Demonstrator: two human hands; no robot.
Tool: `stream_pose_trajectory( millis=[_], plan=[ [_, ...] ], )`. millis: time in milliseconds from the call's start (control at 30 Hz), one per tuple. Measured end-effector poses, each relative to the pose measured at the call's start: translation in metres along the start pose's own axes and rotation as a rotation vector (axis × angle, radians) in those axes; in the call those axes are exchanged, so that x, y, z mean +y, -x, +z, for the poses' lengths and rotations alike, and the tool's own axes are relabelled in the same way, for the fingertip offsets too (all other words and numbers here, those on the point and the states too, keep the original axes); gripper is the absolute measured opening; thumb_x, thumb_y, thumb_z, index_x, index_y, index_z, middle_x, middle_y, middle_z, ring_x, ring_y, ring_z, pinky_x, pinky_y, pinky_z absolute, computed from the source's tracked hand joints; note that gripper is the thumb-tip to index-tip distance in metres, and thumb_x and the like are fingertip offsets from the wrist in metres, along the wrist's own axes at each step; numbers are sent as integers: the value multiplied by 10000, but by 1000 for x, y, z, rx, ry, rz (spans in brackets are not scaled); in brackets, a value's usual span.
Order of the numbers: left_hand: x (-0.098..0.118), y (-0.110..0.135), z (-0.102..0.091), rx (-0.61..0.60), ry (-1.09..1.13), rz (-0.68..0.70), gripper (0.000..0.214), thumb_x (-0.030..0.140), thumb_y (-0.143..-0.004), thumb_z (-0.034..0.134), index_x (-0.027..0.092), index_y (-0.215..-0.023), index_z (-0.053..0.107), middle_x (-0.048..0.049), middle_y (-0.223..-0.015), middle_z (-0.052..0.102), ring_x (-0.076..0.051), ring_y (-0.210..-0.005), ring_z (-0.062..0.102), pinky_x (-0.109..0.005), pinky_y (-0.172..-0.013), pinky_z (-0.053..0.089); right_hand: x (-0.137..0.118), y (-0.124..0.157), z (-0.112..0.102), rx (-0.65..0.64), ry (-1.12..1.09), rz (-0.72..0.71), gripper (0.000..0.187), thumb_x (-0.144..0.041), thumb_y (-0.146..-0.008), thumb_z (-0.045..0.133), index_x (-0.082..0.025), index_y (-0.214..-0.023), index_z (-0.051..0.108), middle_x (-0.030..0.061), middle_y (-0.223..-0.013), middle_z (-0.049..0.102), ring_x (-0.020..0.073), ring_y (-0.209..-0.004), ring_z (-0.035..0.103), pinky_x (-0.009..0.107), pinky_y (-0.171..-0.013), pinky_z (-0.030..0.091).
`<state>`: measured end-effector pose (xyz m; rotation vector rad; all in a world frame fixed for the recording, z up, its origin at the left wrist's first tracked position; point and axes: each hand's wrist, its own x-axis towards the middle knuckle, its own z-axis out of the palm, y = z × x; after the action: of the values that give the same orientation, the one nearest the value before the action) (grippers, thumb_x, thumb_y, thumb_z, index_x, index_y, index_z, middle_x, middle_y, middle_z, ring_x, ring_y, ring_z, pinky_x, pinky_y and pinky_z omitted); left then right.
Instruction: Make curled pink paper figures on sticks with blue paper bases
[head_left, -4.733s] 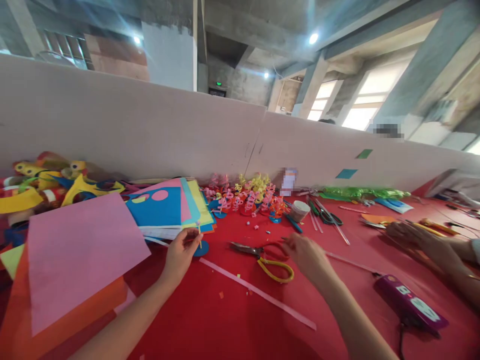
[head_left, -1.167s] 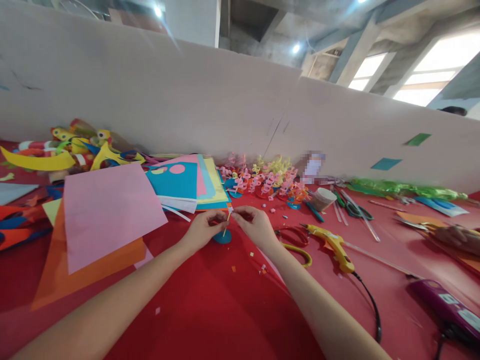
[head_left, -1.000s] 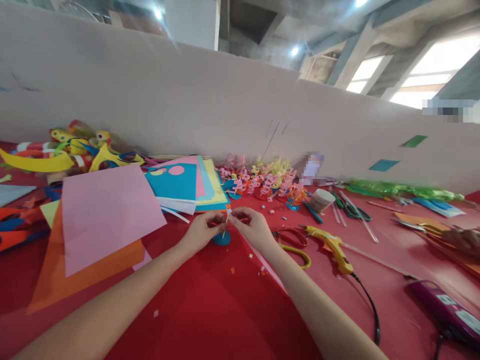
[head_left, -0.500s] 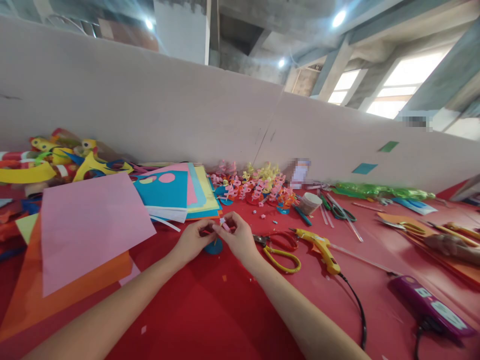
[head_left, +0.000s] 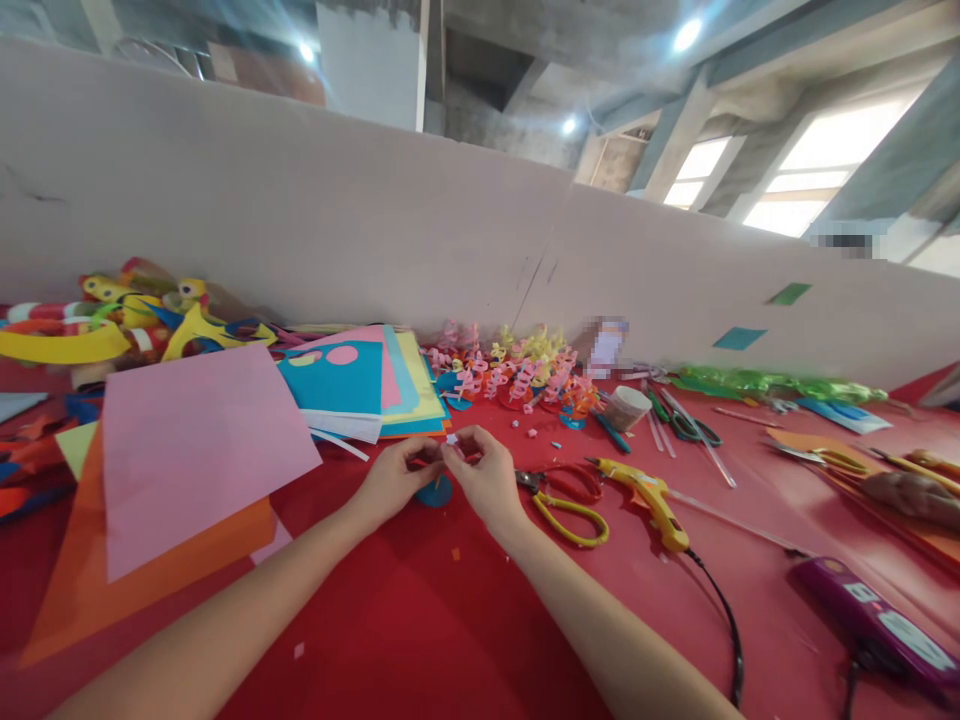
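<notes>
My left hand [head_left: 394,478] and my right hand [head_left: 484,475] meet at the middle of the red table [head_left: 420,640]. Both pinch a small craft piece: a thin stick standing on a blue paper disc [head_left: 436,492], with a bit of pale pink paper strip [head_left: 451,439] at its top. My left fingers hold the stick low down. My right fingertips are closed on the pink strip at the top. Much of the stick is hidden by my fingers.
Sheets of coloured paper [head_left: 195,440] lie at the left, with a stack [head_left: 360,385] behind. Finished curled paper pieces [head_left: 517,375] stand by the wall. Scissors [head_left: 562,500], a yellow glue gun [head_left: 649,492] with cord and a purple device [head_left: 874,625] lie right. Another person's hand [head_left: 911,495] rests far right.
Earlier my right hand was reaching toward the scissors and only my left held the stick. Now both hands pinch it, a glue gun lies by the scissors, and the fingers have shifted slightly.
</notes>
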<state>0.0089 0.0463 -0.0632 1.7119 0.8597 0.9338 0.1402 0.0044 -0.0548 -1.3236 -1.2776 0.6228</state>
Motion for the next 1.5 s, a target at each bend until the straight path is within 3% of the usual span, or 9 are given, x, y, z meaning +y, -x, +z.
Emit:
stream_pose_trajectory(
  millis=[267,967,1133,1267,1400,1500],
  plan=[
    [-4,1,1,14,-29,23,222,384,-695,634,172,-761,638,-19,-718,676,-183,-676,617,-286,-619,505,1,2,-3,6,16,10,111,-290,-722,566,-185,-713,604,8,-658,644,154,-614,598,241,-567,454],
    [-5,1,1,-3,-126,29,124,293,-676,611,174,-700,636,-22,-705,678,-188,-672,631,-293,-641,510,4,-3,-7,22,49,-1,144,-334,-731,569,-193,-704,559,11,-652,627,157,-606,586,250,-556,454],
    [-7,0,-1,56,-165,63,156,325,-717,571,180,-753,612,-32,-768,673,-195,-749,633,-319,-724,503,1,-13,-35,-265,-22,95,312,-420,-686,626,-207,-867,488,10,-741,629,157,-657,598,266,-595,461],
    [-10,0,-1,95,-161,91,163,341,-751,549,185,-786,582,-31,-807,655,-194,-787,627,-324,-743,500,-9,-16,-68,-580,-31,145,227,-381,-742,576,-233,-817,421,-7,-768,627,146,-738,605,277,-677,472],
    [-11,-1,-2,137,-128,88,169,344,-757,548,188,-810,583,-27,-814,657,-198,-798,628,-337,-767,499,-23,-12,-89,-784,198,42,83,-219,-743,563,-218,-810,514,-2,-801,633,139,-722,591,266,-666,474],
    [-14,-2,-2,172,-91,62,181,352,-750,559,183,-812,584,-32,-818,656,-200,-787,634,-341,-760,507,-34,-10,-98,-876,278,46,183,-150,-752,506,-218,-892,603,15,-862,666,153,-768,620,264,-663,492]
  ],
)
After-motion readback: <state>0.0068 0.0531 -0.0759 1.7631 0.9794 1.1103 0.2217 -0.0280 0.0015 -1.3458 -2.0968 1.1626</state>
